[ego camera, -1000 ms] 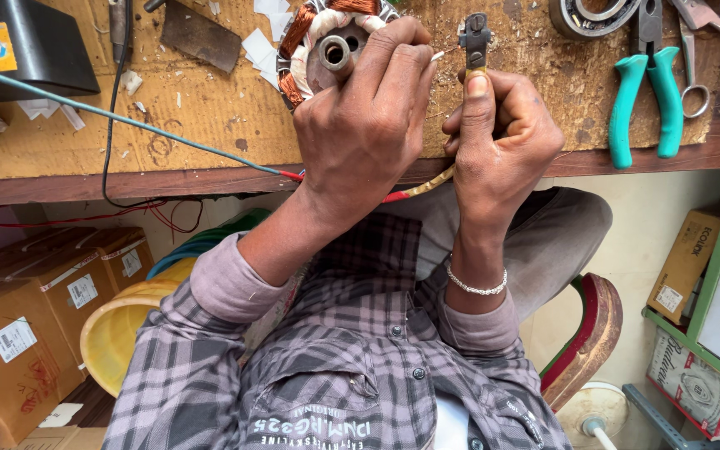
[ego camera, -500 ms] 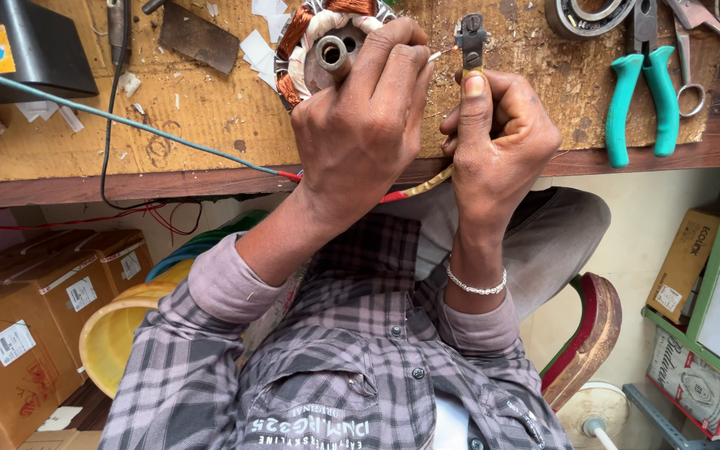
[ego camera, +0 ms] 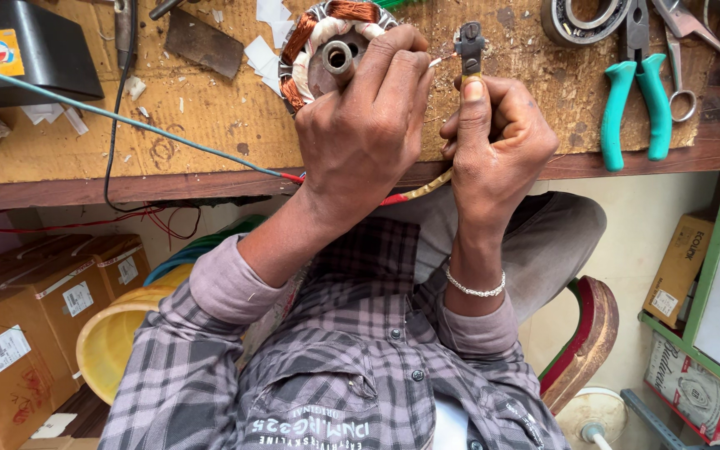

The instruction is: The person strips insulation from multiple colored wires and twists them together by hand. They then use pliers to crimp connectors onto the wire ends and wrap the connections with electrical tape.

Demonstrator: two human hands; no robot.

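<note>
The left hand (ego camera: pixel 364 125) is curled shut, its fingertips pinching the end of a thin wire at the edge of a round motor stator with copper windings, white insulation and a grey metal shaft (ego camera: pixel 327 54), which lies on the worn wooden workbench (ego camera: pixel 210 108) just beyond the knuckles. The right hand (ego camera: pixel 497 142) sits just beside the left, closed in a fist around the yellowish handle of a small dark metal-headed tool (ego camera: pixel 468 42); the thumb lies flat along the handle, and the tool's head stands upright just above the thumb, close to the left fingertips. A red and yellowish cable (ego camera: pixel 414 193) runs beneath both hands along the bench edge, and a thin green-grey wire (ego camera: pixel 127 123) stretches away to the left of the left hand. To the right of the right hand, well apart, lie teal-handled pliers (ego camera: pixel 637 92), steel scissors (ego camera: pixel 693 50) and a steel bearing ring (ego camera: pixel 585 17). A beaded silver bracelet (ego camera: pixel 475 287) circles the right wrist, above the cuff of a grey checked shirt (ego camera: pixel 352 375).
</note>
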